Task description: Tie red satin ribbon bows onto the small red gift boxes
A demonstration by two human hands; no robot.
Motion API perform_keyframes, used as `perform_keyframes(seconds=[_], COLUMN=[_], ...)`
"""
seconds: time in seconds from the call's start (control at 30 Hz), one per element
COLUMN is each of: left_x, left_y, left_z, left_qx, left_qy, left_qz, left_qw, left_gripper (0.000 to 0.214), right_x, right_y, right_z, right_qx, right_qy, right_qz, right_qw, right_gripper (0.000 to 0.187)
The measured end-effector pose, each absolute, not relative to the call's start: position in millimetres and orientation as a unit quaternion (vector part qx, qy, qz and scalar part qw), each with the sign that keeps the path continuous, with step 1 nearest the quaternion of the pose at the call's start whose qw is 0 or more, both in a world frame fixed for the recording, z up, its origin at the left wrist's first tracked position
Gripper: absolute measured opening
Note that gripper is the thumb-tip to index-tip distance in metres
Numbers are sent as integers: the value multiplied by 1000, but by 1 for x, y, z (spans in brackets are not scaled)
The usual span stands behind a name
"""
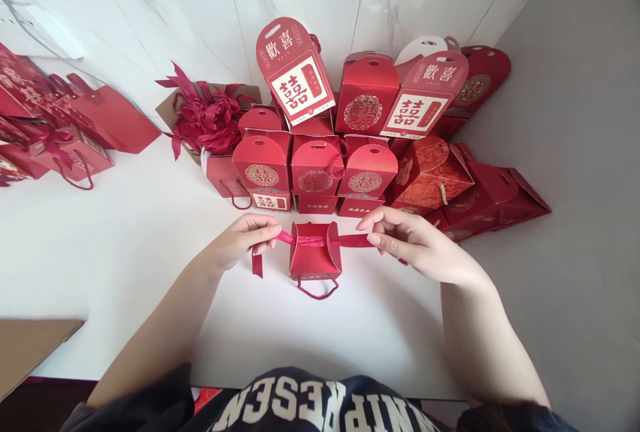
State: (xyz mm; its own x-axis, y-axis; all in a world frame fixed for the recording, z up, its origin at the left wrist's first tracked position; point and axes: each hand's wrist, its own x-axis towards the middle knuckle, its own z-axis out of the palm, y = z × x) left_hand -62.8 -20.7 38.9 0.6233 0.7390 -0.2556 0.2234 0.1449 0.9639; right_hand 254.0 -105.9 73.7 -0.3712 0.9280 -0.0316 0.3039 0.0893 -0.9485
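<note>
A small red gift box (315,260) stands on the white table in front of me, with a twisted cord handle (319,296) hanging at its near side. Crimson ribbon (311,241) runs across its top and out through both side flaps. My left hand (249,237) pinches the ribbon's left end between thumb and fingers, and a short tail dangles below. On the other side, my right hand (405,240) grips the right length at the thumb, its index finger lifted and apart. The ribbon looks drawn out sideways, and its right tip is mostly hidden by the hand.
Stacked red gift boxes (315,165) stand just behind, with two upright printed cards (303,89) among them. A brown carton (167,112) overflows with crimson ribbons (210,119). More red boxes (75,149) are at far left. A grey wall (575,152) bounds the right.
</note>
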Motion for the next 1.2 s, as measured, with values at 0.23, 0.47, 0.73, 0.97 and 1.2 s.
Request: perform_keyframes(seconds=[0.23, 0.47, 0.73, 0.97, 1.2], left_x=[-34, -7, -7, -6, 8], left_y=[-14, -8, -1, 2, -3], left_z=[82, 113, 128, 119, 111], left_qx=[680, 738, 740, 657, 659], left_qy=[376, 325, 267, 212, 232], left_qz=[152, 116, 170, 237, 360], left_qw=[611, 580, 593, 683, 618], left_gripper=[35, 36, 30, 26, 17], right_x=[238, 215, 220, 230, 223], right_y=[-93, -79, -72, -73, -71], right_z=[96, 109, 102, 98, 94], right_qx=[-429, -379, -342, -309, -389], right_qy=[-647, -639, -620, -635, -588], right_qz=[464, 474, 538, 545, 425], right_qw=[427, 473, 457, 452, 568], right_gripper=[11, 12, 14, 16, 21])
